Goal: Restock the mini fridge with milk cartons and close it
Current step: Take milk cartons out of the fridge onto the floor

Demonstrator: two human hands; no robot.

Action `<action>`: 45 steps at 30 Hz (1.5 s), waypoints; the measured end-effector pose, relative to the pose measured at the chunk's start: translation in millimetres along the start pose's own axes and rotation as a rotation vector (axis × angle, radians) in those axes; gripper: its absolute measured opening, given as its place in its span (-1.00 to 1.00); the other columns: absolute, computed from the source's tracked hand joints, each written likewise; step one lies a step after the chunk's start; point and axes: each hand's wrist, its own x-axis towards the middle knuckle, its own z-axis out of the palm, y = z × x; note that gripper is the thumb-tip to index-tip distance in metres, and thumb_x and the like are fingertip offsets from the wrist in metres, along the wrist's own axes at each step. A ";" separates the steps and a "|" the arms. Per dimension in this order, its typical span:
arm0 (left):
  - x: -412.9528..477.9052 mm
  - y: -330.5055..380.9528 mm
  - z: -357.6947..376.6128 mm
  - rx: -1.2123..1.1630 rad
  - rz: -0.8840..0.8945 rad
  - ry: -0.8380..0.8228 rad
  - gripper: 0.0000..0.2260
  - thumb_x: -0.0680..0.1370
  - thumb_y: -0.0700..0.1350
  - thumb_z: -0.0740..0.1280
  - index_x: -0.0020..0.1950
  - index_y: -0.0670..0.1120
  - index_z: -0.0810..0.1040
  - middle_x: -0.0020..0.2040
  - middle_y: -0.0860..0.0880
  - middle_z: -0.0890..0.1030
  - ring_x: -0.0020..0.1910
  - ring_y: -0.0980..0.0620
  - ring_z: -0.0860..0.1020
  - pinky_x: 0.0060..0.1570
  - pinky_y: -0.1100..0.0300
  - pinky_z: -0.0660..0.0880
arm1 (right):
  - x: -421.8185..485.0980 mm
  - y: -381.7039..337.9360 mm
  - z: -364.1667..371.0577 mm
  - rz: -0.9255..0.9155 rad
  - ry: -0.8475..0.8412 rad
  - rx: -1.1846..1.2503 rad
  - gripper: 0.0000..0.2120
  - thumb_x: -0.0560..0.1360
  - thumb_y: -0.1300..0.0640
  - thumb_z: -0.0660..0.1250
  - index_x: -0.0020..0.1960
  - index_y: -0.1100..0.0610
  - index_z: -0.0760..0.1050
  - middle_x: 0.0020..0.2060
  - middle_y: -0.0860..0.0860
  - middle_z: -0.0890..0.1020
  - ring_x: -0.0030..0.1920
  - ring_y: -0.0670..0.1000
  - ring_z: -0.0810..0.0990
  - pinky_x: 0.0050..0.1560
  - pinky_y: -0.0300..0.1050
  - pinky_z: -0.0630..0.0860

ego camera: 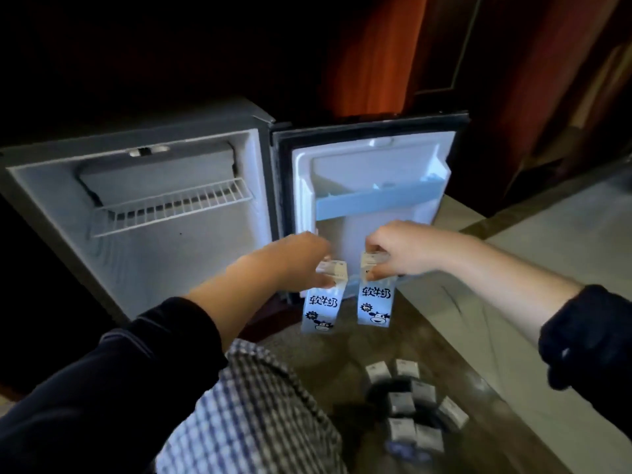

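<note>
Nearest you, short of the fridge, spare cartons sit clustered. Above them your left hand and right hand stretch forward side by side, each pinching a carton by its top. The left carton and right carton hang upright, long axis vertical, print facing you, just apart. Behind them is the fridge's open door (they hang below its blue rail). Left of the door, the fridge cavity lies open under its wire shelf.

Floor: cluster of milk cartons at lower right
</note>
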 end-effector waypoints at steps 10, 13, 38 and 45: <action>43.8 90.2 102.7 -0.159 0.001 -0.196 -0.69 0.52 -0.03 0.35 0.18 -0.16 0.47 0.18 -0.12 0.52 0.13 -0.10 0.49 0.02 0.15 0.38 | -85.8 65.9 108.5 0.212 -0.129 0.170 -0.71 0.42 -0.08 0.41 -0.12 0.13 0.46 -0.27 0.00 0.50 -0.29 0.00 0.48 -0.40 -0.13 0.26; 52.1 103.6 137.5 -0.198 -0.064 -0.298 -0.75 0.50 -0.06 0.35 0.11 -0.14 0.48 0.13 -0.12 0.53 0.08 -0.11 0.52 0.06 0.06 0.48 | -103.6 79.7 145.6 0.287 -0.179 0.226 -0.78 0.42 -0.06 0.41 -0.13 0.03 0.41 -0.27 -0.06 0.48 -0.28 -0.04 0.48 -0.39 -0.15 0.28; 85.1 106.3 313.8 -0.207 -0.352 -0.372 -0.63 0.52 -0.27 0.23 0.32 -0.10 0.32 0.26 -0.20 0.48 0.23 -0.22 0.49 0.16 -0.02 0.47 | -145.9 84.2 386.9 0.689 -0.288 0.479 -0.63 0.52 0.04 0.32 0.27 0.14 0.43 0.15 0.14 0.57 0.13 0.14 0.56 0.00 -0.08 0.47; 83.0 104.3 333.8 -0.195 -0.352 -0.455 -0.46 0.51 -0.24 0.27 0.46 -0.06 0.20 0.30 -0.21 0.44 0.26 -0.23 0.47 0.19 -0.03 0.42 | -157.0 68.4 407.9 0.440 0.264 0.250 -0.50 -0.11 0.30 0.69 -0.22 0.40 0.64 -0.49 0.21 0.58 -0.56 0.13 0.56 -0.58 -0.29 0.40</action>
